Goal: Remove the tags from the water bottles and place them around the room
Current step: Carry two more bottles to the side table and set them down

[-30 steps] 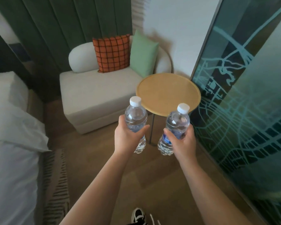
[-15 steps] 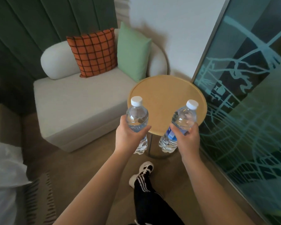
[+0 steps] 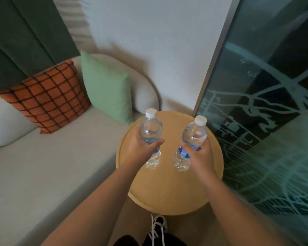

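Hands hold two clear plastic water bottles with white caps over the round wooden counter [image 3: 169, 189]: left grip [image 3: 140, 148] wraps one bottle [image 3: 151, 128], right grip [image 3: 199, 155] wraps the other [image 3: 194, 134], blue label showing.

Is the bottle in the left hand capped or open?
Capped. The left bottle, gripped by the left hand above the round wooden table, has its white cap on.
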Available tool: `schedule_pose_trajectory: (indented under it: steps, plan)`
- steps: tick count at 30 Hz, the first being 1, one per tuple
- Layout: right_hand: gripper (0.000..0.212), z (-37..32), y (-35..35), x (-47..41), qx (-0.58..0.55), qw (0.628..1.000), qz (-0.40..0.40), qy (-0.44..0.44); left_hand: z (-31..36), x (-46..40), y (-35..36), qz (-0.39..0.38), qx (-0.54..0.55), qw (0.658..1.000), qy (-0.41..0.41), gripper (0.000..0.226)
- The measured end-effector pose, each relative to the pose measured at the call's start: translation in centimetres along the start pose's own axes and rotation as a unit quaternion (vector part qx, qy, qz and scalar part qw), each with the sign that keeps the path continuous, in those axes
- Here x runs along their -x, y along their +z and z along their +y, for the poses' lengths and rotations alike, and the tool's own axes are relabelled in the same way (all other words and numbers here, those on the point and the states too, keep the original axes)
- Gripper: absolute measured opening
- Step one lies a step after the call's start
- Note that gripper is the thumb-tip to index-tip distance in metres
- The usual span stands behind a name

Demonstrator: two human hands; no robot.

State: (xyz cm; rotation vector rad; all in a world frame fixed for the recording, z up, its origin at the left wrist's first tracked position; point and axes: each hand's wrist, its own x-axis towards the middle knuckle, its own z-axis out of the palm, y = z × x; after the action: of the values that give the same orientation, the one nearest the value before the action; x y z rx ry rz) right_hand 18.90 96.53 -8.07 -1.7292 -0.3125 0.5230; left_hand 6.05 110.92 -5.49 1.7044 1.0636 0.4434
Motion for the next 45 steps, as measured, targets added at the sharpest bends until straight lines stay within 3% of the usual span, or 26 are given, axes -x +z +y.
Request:
schedule_pose_trajectory:
  steps: [12, 18, 28, 34, 38, 41, 43, 45]
  plan:
    - [0.056, 1.1, 1.0, -12.5, -0.012, 0.996, 0.036, 0.082, -0.1, -16.2, 4.8, -0.206, -0.057, 0.976, 0.030, 0.056]
    - [0.066, 4.0, -0.5, -17.9, -0.039, 0.991, 0.053, 0.113, -2.8, -21.4, 9.4, -0.191, -0.036, 0.981, 0.028, 0.061]
    - [0.073, 7.6, -1.8, -22.5, 0.054, 0.993, -0.006, 0.108, -4.2, -25.9, 15.3, -0.149, -0.033, 0.986, 0.066, 0.069]
    - [0.077, 8.2, -2.4, -23.1, 0.045, 0.994, -0.029, 0.098, -5.6, -26.4, 15.9, -0.135, 0.003, 0.987, 0.089, 0.072]
    - [0.084, 8.7, -2.1, -22.4, 0.042, 0.995, -0.034, 0.087, -6.6, -26.5, 14.9, -0.214, 0.027, 0.970, 0.108, 0.086]
    - [0.106, 8.2, -1.6, -21.2, 0.014, 0.996, 0.005, 0.087, -6.4, -27.4, 13.2, -0.315, 0.069, 0.943, 0.081, 0.095]
    - [0.116, 7.3, -1.1, -20.5, 0.001, 0.994, 0.058, 0.092, -5.5, -28.5, 11.9, -0.323, 0.109, 0.939, 0.042, 0.089]
    - [0.112, 6.5, -0.6, -20.1, 0.007, 0.991, 0.103, 0.088, -4.4, -29.9, 11.0, -0.328, 0.142, 0.934, 0.011, 0.074]
